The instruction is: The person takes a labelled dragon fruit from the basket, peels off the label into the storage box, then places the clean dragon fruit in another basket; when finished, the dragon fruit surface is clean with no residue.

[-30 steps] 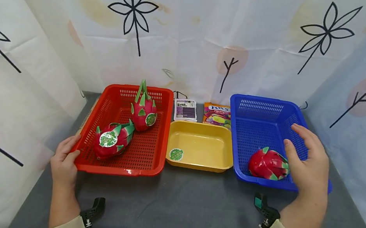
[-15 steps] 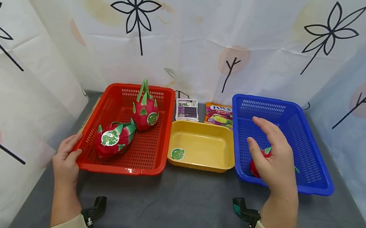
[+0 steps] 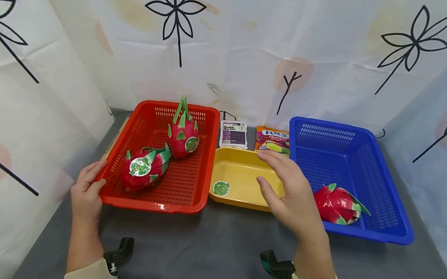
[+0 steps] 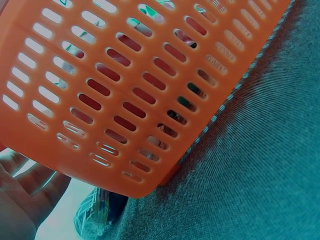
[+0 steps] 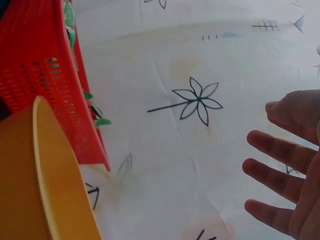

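Left hand (image 3: 88,189): clamped on the near left corner of the red basket (image 3: 152,206).
Right hand (image 3: 294,198): fingers and thumb apart, nothing held; the right side of the yellow tray (image 3: 240,203) is partly hidden by it.
Contents, right of the left hand: nearer dragon fruit (image 3: 143,170) and farther dragon fruit (image 3: 182,138), both placed in the red basket; judged done.
Remainder, right of the right hand: third dragon fruit (image 3: 338,205), lying in the blue basket (image 3: 391,236); possibly left to be moved.
Obstacle: the yellow tray, set between both baskets.
Beyond the right hand: labelled packet (image 3: 234,135), sweets bag (image 3: 272,142), then curtain (image 3: 242,75).
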The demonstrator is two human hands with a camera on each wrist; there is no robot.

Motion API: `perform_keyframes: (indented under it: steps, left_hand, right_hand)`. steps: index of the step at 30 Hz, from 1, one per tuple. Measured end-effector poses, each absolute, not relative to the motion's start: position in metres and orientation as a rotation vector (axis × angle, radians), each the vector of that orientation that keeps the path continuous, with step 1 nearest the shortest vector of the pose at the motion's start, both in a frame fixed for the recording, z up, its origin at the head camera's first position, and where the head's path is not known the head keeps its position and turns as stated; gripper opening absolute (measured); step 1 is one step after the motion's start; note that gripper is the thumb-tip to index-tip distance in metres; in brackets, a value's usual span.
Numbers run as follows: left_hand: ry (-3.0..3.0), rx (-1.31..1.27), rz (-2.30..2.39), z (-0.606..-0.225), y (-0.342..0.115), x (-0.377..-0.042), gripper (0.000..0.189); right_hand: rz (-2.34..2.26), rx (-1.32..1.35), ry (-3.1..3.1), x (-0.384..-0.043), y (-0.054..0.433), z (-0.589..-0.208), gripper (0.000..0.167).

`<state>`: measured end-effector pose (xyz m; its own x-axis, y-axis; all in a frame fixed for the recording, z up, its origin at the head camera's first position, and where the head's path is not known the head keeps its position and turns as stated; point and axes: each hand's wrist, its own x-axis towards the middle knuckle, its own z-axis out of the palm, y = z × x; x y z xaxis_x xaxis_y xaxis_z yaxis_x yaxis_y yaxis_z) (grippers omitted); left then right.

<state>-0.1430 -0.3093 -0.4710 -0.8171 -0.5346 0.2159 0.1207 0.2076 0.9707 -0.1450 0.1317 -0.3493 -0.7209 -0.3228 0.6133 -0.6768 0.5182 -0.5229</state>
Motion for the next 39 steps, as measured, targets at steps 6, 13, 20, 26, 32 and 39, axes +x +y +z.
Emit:
perform_keyframes:
  steps: [6, 13, 20, 26, 32, 39]
  left_hand:
    - [-1.953, 0.358, -1.651, -0.469, -0.308, -0.143, 0.042]
    - [-1.963, 0.346, -1.657, -0.469, -0.306, -0.142, 0.042]
    - [-1.972, 0.338, -1.637, -0.468, -0.306, -0.141, 0.042]
    - [-1.966, 0.331, -1.643, -0.468, -0.306, -0.141, 0.041]
    - [-1.981, 0.349, -1.637, -0.468, -0.307, -0.141, 0.043]
    - [-1.997, 0.381, -1.637, -0.468, -0.307, -0.142, 0.043]
  right_hand:
    - [0.994, 0.985, -2.351, -0.151, 0.101, -0.353, 0.049]
    - [0.952, 1.085, -2.385, -0.159, 0.071, -0.353, 0.046]
    - [0.96, 1.148, -2.404, -0.171, 0.046, -0.353, 0.045]
    - [0.958, 1.179, -2.475, -0.18, 0.021, -0.352, 0.047]
    - [0.822, 1.223, -2.641, -0.187, -0.006, -0.355, 0.052]
    - [0.629, 1.307, -2.721, -0.193, -0.036, -0.362, 0.054]
